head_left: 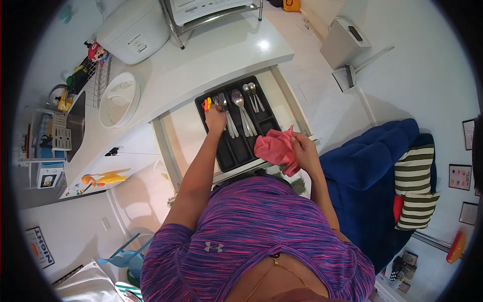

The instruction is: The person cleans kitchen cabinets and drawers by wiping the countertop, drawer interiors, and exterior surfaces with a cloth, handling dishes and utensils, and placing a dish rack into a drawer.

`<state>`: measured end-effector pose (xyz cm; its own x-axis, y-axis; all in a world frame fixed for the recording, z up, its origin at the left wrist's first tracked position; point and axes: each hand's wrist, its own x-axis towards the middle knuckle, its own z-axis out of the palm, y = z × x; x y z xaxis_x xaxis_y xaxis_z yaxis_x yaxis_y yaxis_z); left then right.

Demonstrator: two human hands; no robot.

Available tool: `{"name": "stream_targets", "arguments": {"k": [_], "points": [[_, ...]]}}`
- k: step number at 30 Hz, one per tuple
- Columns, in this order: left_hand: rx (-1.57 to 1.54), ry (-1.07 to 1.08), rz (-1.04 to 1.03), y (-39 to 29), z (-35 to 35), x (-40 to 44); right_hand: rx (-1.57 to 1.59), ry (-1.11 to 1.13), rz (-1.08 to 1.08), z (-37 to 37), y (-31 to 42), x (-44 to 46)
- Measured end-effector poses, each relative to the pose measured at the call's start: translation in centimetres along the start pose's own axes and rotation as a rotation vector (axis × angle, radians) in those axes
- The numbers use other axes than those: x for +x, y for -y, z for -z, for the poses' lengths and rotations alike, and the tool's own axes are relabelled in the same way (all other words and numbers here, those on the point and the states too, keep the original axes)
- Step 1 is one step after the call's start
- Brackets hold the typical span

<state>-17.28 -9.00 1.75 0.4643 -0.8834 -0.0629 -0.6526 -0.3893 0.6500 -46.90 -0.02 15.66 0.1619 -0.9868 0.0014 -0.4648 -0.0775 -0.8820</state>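
Observation:
My left hand [216, 120] reaches into the upper left of a black cutlery tray [235, 153], its fingers closed and pointing down. Beside the fingertips is a small orange and yellow object [207, 103], perhaps a handle. Whether the fingers grip it is hard to see. Forks [224, 103] lie just right of this hand, partly covered by it. Large spoons [239, 100] fill the middle compartment, and small teaspoons [252, 93] the one to the right. My right hand [303, 147] is closed on a crumpled pink cloth [274, 147], which hangs over the tray's lower right corner.
The tray sits in a pulled-out drawer [176, 113] below a white countertop [216, 60]. On the counter stand a rice cooker [133, 32], a white basin [119, 100] and a metal rack [211, 22]. A blue sofa [365, 156] with striped cushions is at the right.

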Motion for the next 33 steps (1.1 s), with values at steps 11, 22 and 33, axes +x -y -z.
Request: {"name": "stream_targets", "arguments": {"k": [11,22,33], "points": [[-0.646,0.126,0.356,-3.0,3.4,-3.1,-0.003,0.005,0.015,-0.4,-0.4,0.2],[-1.450,0.656,0.607,-8.3,1.1,-10.8,0.147,0.357,-0.188,-5.4,2.1,2.6],[-0.450,0.079,0.240,-2.2,-0.4,-3.1,0.273,0.215,-0.183,-6.2,-2.0,2.5]]}}
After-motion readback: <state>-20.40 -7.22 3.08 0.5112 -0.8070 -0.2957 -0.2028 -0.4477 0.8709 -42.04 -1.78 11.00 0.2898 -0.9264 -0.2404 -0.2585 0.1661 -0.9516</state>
